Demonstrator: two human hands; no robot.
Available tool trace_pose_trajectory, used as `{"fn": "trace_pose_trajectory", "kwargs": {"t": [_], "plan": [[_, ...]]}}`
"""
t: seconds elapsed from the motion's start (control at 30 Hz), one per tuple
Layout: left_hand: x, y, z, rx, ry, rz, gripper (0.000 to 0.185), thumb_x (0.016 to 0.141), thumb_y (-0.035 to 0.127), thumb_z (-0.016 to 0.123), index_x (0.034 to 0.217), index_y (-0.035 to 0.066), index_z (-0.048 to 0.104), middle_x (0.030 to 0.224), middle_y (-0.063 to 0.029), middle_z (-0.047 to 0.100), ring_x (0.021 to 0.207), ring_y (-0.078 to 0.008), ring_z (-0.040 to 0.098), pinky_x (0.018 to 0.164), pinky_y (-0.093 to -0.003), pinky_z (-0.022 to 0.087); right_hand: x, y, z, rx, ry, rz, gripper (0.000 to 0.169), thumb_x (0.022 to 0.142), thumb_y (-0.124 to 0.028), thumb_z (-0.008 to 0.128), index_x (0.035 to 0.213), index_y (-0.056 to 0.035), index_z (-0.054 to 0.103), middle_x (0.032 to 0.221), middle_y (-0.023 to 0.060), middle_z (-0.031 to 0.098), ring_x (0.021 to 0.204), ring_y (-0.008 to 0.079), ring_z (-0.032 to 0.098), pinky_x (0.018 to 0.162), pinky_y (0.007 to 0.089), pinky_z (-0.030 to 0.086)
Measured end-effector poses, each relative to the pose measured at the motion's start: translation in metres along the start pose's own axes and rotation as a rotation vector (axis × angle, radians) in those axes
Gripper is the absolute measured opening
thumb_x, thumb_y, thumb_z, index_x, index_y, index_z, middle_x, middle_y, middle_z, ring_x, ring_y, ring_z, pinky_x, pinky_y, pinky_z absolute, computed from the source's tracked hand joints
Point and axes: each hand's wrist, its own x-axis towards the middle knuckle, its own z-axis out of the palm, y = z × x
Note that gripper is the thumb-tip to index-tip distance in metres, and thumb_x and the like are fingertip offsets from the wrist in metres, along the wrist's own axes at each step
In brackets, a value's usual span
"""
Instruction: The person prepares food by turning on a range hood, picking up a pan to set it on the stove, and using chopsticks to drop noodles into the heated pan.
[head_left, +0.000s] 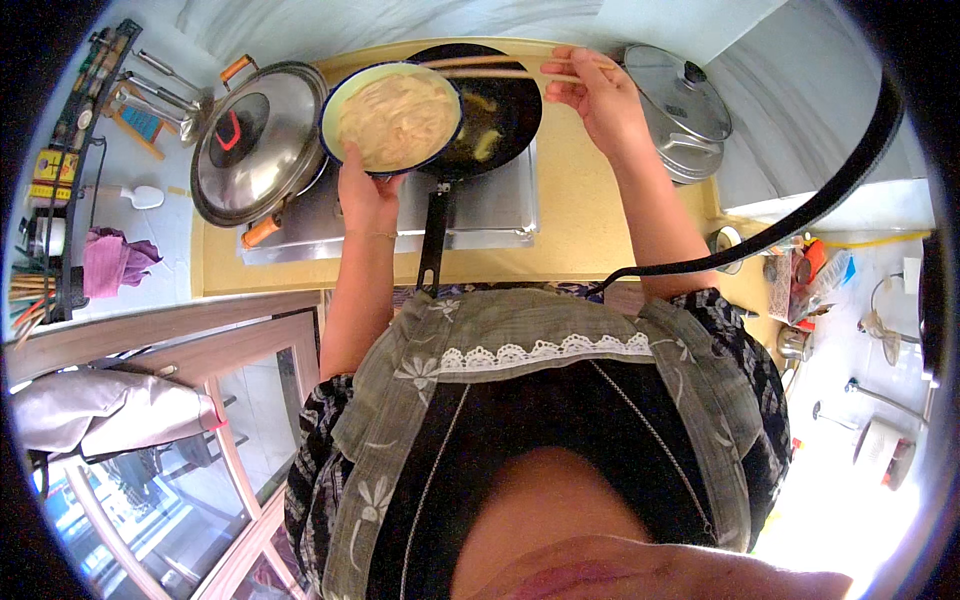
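My left hand (369, 191) holds a blue-rimmed bowl (330, 127) by its near edge, thumb over the rim. Pale, batter-coated pieces (397, 116) fill the bowl, which overlaps the left side of a black frying pan (517, 112). In the pan lie a few yellowish pieces (487, 142). The pan's handle (433, 240) points towards me. To the right of the pan, my right hand (589, 90) grips a pair of wooden chopsticks (495, 73); their tips reach left to the bowl's far rim.
A lidded wok (259, 150) with wooden handles stands left on the steel stove (487, 217). Beyond my right hand is a pot with a glass lid (679, 94). Ladles (169, 105) hang at the left wall. A black strap or cable (795, 217) crosses the right side.
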Motion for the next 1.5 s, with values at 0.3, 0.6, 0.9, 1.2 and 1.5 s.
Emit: {"fn": "trace_pose_trajectory", "kwargs": {"t": [0.3, 0.6, 0.9, 1.2, 1.5], "plan": [[-0.007, -0.002, 0.022, 0.013, 0.023, -0.076, 0.042, 0.094, 0.037, 0.041, 0.122, 0.007, 0.044, 0.117, -0.0111, 0.055, 0.098, -0.0243, 0.060, 0.069, -0.0346, 0.056, -0.008, 0.006, 0.005, -0.245, -0.157, 0.003, 0.035, 0.094, -0.026, 0.047, 0.111, 0.0038, 0.054, 0.099, 0.0154, 0.062, 0.073, 0.0169, 0.061, 0.074, 0.0269, 0.051], [-0.018, -0.002, 0.030, 0.007, -0.032, -0.080, 0.045, 0.094, 0.037, 0.040, 0.127, 0.007, 0.040, 0.121, -0.0115, 0.053, 0.105, -0.0255, 0.056, 0.078, -0.0394, 0.053, 0.002, 0.032, 0.000, 0.139, 0.013, 0.084, 0.032, 0.095, -0.023, 0.043, 0.108, 0.0060, 0.051, 0.095, 0.0179, 0.061, 0.077, 0.0229, 0.063, 0.077, 0.0341, 0.052], [-0.012, -0.003, 0.025, -0.040, 0.005, -0.085, 0.044, 0.094, 0.036, 0.042, 0.127, 0.007, 0.041, 0.121, -0.0120, 0.052, 0.105, -0.0259, 0.056, 0.079, -0.0400, 0.053, 0.014, 0.016, -0.015, 0.299, 0.087, 0.172, 0.030, 0.095, -0.023, 0.041, 0.103, 0.0040, 0.052, 0.094, 0.0180, 0.061, 0.075, 0.0224, 0.063, 0.075, 0.0351, 0.055], [0.007, -0.010, 0.005, -0.081, -0.009, -0.048, 0.044, 0.092, 0.033, 0.045, 0.126, 0.006, 0.039, 0.122, -0.0148, 0.050, 0.106, -0.0321, 0.054, 0.079, -0.0460, 0.052, 0.018, -0.008, -0.037, 0.298, 0.067, 0.038, 0.027, 0.096, -0.020, 0.040, 0.104, 0.0037, 0.052, 0.098, 0.0176, 0.060, 0.079, 0.0216, 0.061, 0.078, 0.0348, 0.054], [0.010, -0.003, -0.011, -0.029, 0.047, 0.027, 0.047, 0.093, 0.033, 0.044, 0.129, 0.004, 0.036, 0.125, -0.0162, 0.047, 0.110, -0.0349, 0.052, 0.083, -0.0479, 0.051, 0.019, 0.016, -0.062, 0.275, 0.033, 0.006, 0.026, 0.095, -0.020, 0.043, 0.103, 0.0038, 0.053, 0.096, 0.0164, 0.061, 0.077, 0.0214, 0.062, 0.073, 0.0329, 0.055]]}}
